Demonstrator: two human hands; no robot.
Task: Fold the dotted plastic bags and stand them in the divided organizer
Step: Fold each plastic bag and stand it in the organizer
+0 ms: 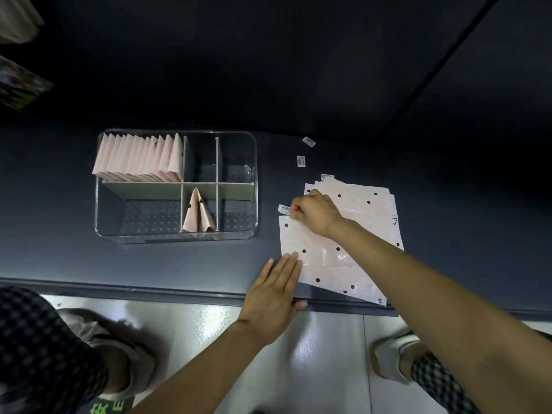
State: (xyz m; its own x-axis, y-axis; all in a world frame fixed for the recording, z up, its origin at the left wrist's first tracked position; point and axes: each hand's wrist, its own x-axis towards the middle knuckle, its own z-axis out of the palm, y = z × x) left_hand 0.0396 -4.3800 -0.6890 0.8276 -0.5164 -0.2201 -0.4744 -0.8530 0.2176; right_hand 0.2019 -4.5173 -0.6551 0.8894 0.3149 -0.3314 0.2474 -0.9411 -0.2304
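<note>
A stack of flat pale-pink bags with dark dots lies on the dark table at the right. The top bag sits skewed toward the table's front edge. My right hand pinches a small white label at that bag's upper left corner. My left hand lies flat with straight fingers on the bag's lower left edge. The clear divided organizer stands at the left. Its back left compartment holds several folded bags upright. One folded bag stands in the front middle compartment.
Small white labels lie loose on the table behind the stack, another further back. The table's front edge runs across below the organizer. Beneath it are a shiny floor and my shoes.
</note>
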